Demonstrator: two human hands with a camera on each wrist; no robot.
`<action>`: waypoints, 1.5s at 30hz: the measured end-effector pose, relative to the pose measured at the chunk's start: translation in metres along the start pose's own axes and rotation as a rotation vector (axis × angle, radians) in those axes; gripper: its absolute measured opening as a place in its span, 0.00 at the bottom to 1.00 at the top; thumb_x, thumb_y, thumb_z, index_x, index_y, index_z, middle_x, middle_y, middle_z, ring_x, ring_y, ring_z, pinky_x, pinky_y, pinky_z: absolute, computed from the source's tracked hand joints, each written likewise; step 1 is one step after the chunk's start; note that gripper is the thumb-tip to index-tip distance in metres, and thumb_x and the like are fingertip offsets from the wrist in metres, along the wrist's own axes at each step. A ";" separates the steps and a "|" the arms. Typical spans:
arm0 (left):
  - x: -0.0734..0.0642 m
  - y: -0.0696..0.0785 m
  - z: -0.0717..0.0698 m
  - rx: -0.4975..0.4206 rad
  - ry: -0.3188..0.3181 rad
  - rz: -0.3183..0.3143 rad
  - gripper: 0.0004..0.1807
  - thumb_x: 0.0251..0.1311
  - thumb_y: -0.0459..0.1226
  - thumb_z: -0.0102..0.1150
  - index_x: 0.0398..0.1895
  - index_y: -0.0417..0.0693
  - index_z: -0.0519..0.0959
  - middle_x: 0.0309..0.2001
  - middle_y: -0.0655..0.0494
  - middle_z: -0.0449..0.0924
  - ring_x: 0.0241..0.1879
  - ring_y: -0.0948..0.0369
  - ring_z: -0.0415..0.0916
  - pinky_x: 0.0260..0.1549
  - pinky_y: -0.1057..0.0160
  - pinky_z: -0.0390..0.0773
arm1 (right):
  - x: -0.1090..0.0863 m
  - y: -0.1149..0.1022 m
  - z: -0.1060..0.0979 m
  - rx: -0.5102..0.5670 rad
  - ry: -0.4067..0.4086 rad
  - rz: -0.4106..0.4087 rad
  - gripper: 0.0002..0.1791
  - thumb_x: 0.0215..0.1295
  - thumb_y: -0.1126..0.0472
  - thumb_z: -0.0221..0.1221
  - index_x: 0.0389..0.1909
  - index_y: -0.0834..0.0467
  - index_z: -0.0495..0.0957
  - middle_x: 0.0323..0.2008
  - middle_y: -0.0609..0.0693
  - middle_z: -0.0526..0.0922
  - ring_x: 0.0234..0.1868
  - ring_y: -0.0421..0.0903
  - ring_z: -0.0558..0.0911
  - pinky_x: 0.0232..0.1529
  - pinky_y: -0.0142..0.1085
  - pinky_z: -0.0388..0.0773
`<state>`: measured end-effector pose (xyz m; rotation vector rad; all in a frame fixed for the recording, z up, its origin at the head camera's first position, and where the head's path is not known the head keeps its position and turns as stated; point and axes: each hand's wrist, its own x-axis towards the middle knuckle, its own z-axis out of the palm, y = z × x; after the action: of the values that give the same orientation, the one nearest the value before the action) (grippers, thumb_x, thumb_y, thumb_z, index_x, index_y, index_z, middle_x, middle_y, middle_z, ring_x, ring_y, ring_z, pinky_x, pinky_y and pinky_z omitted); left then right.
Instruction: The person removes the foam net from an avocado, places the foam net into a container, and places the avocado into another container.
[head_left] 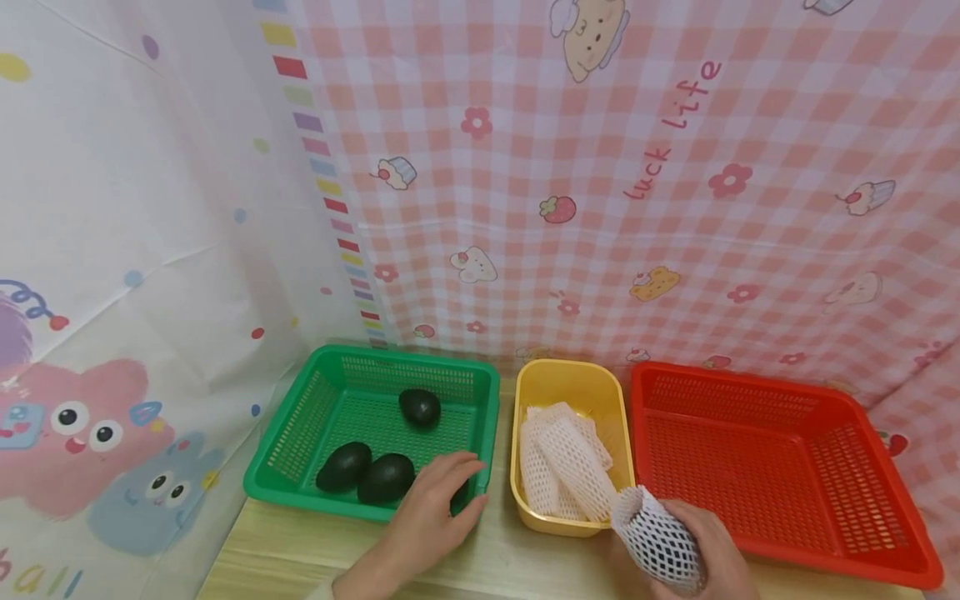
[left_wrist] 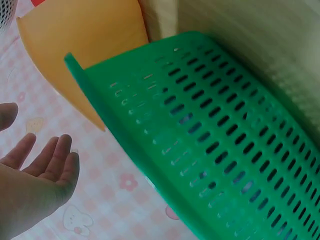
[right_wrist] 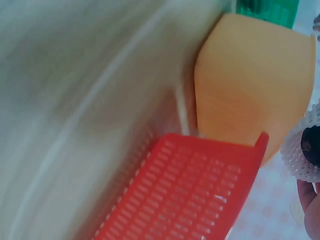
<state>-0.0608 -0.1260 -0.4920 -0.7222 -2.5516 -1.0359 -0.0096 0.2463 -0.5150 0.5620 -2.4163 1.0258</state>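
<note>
My right hand grips an avocado wrapped in a white foam net sleeve, in front of the yellow bin and the red basket. In the right wrist view, the avocado's dark end shows inside the sleeve's open mouth. My left hand is over the near right corner of the green basket, holding nothing, its fingers loosely bent in the left wrist view. A dark avocado shows partly between its thumb and fingers. Three more avocados, one being the far avocado, lie in that basket.
Between the baskets stands a yellow bin holding several flattened foam net sleeves. The red basket at right has a bare bottom in view. A wooden tabletop carries them, with a checked cloth hanging behind.
</note>
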 end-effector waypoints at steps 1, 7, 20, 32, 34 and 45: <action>-0.001 0.001 0.001 -0.002 -0.003 -0.004 0.20 0.59 0.35 0.76 0.55 0.42 0.85 0.58 0.46 0.83 0.59 0.50 0.79 0.56 0.44 0.80 | -0.002 -0.002 0.002 -0.009 -0.010 0.024 0.56 0.14 0.69 0.85 0.60 0.63 0.78 0.55 0.39 0.80 0.55 0.27 0.70 0.57 0.15 0.59; -0.007 0.006 0.008 -0.022 -0.003 0.004 0.18 0.60 0.33 0.75 0.54 0.44 0.85 0.56 0.48 0.84 0.58 0.54 0.80 0.55 0.46 0.80 | -0.010 -0.004 0.011 0.006 -0.057 -0.001 0.55 0.20 0.59 0.89 0.61 0.57 0.79 0.54 0.43 0.83 0.54 0.30 0.73 0.59 0.16 0.59; -0.023 0.010 0.034 -0.046 0.065 0.163 0.21 0.51 0.28 0.77 0.49 0.46 0.86 0.53 0.55 0.84 0.52 0.57 0.81 0.48 0.53 0.80 | -0.020 0.010 0.040 -0.027 -0.198 -0.254 0.43 0.50 0.37 0.77 0.62 0.57 0.78 0.56 0.50 0.85 0.53 0.42 0.80 0.62 0.19 0.60; -0.042 0.008 0.061 -0.105 -0.018 0.266 0.20 0.53 0.29 0.76 0.51 0.45 0.85 0.49 0.52 0.84 0.50 0.59 0.81 0.52 0.66 0.80 | -0.038 0.012 0.073 -0.113 -0.311 -0.127 0.37 0.50 0.38 0.78 0.57 0.53 0.82 0.51 0.40 0.86 0.50 0.40 0.82 0.46 0.41 0.82; -0.045 0.006 0.066 -0.094 -0.045 0.267 0.20 0.53 0.30 0.77 0.50 0.44 0.85 0.49 0.53 0.84 0.49 0.60 0.81 0.52 0.67 0.79 | -0.042 0.013 0.078 -0.121 -0.309 -0.116 0.36 0.50 0.38 0.78 0.58 0.51 0.83 0.51 0.39 0.85 0.51 0.39 0.81 0.49 0.38 0.81; -0.080 -0.066 0.150 -0.141 -0.318 0.171 0.11 0.73 0.43 0.63 0.52 0.52 0.85 0.53 0.62 0.82 0.54 0.68 0.79 0.54 0.68 0.78 | -0.050 0.013 0.097 -0.130 -0.290 -0.081 0.32 0.54 0.37 0.76 0.57 0.47 0.83 0.52 0.35 0.84 0.52 0.36 0.80 0.50 0.31 0.77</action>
<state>-0.0426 -0.0869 -0.6686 -1.2085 -2.6307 -1.1290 0.0006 0.1919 -0.6102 0.8036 -2.6614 0.7921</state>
